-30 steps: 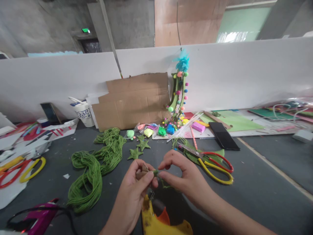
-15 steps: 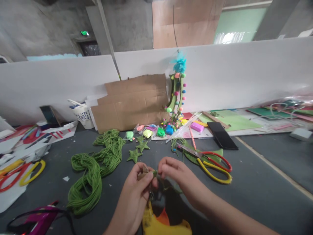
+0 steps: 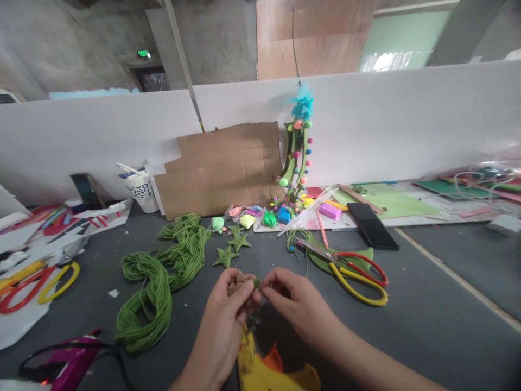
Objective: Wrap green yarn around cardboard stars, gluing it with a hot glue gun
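Between thumb and fingers, my left hand pinches a small brown cardboard piece with green yarn wound at its tip. My right hand has its thumb and fingertips pressed together beside that tip, apparently on the yarn; the strand itself is too fine to make out. Below both hands lies a yellow glue gun with an orange trigger, partly cut off by the frame. Beyond my left hand are several green yarn-wrapped stars. Hanks of green yarn lie to the left.
Red-and-yellow-handled scissors rest on a green leaf shape at right, near a black phone. A second pair of scissors and a magenta glue gun are left. Cardboard and a pompom-decorated hanging stand behind.
My right hand has moved slightly left and down, closer to the wound tip. The view has shifted a little; my left hand keeps its hold on the cardboard piece.
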{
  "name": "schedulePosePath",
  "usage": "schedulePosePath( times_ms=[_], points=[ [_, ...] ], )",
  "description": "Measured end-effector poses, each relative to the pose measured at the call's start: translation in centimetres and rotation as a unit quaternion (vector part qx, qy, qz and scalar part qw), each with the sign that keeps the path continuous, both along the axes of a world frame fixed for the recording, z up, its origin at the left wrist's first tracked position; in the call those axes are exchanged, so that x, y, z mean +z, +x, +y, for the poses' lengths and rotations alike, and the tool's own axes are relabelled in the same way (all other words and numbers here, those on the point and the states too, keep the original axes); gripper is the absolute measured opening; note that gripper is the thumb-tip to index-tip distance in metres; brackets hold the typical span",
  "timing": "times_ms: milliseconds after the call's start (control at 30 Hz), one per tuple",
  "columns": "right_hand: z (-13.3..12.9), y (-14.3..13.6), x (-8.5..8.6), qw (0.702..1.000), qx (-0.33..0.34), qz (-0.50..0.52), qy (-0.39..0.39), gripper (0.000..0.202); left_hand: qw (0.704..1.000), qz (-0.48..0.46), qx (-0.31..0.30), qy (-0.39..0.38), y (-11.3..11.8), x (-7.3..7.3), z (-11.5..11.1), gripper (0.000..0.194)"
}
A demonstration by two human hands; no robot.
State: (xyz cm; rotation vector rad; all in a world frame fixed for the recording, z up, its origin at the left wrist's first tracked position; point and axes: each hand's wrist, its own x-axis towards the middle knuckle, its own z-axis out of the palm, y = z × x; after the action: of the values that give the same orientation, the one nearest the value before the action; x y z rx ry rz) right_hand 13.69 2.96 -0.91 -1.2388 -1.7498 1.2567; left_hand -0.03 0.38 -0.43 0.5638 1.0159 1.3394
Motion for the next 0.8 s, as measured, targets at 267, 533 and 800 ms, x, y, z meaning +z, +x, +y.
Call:
schedulePosePath(
  times_ms=[267, 533, 800],
  points=[
    [-0.8, 0.5, 0.5, 0.971, 0.03, -0.127, 0.2, 0.017, 0.999, -0.035, -0.015, -0.021, -0.5, 0.2, 0.4, 0.016],
    [-0.8, 0.6, 0.9, 0.967, 0.052, -0.131, 0.213, 0.017, 0.996, 0.084, -0.016, 0.03, -0.5, 0.5, 0.2, 0.014],
    [-0.4, 1.6, 2.2, 0.905, 0.128, -0.288, 0.287, 0.016, 0.969, 0.231, -0.074, 0.04, -0.7, 0.6, 0.4, 0.019]
  ],
)
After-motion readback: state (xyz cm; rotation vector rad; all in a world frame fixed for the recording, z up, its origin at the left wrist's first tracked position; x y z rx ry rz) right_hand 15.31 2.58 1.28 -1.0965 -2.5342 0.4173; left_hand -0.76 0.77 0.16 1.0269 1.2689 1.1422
